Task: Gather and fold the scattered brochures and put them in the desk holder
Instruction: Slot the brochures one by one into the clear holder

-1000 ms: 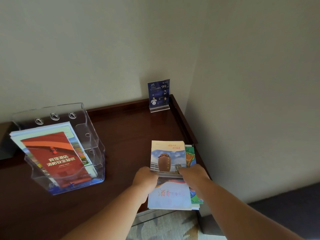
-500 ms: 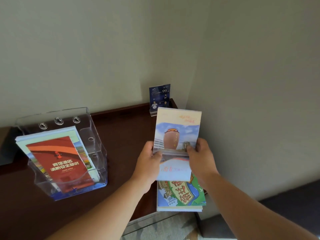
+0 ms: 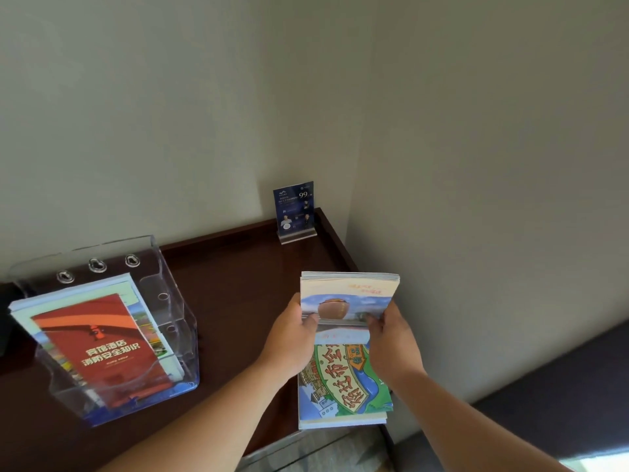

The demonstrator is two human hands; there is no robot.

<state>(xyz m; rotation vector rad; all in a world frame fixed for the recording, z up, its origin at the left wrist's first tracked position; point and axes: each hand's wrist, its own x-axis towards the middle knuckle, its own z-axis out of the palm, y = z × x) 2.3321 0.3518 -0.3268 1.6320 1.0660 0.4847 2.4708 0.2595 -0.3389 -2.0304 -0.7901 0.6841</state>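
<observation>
Brochure [image 3: 349, 296] between left hand [image 3: 292, 337], right hand [image 3: 392, 344]

Desk [image 3: 238, 284]: dark red-brown wood, polished and smooth, with a faint sheen.
Desk holder [image 3: 170, 301], left: clear hard plastic, glossy, bright highlights along its edges.
Red brochure [image 3: 109, 352] in it: printed paper, low gloss.
Jar-cover brochure [image 3: 350, 294] and green map brochure [image 3: 343, 379], right: smooth printed paper.
Sign stand [image 3: 295, 209], far: clear plastic base, printed card.
Wall [image 3: 170, 114]: matt, smooth paint.

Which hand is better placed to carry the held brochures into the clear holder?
Left. The left hand grips the jar brochures on the side facing the holder; the right hand would probably have to cross over.
</observation>
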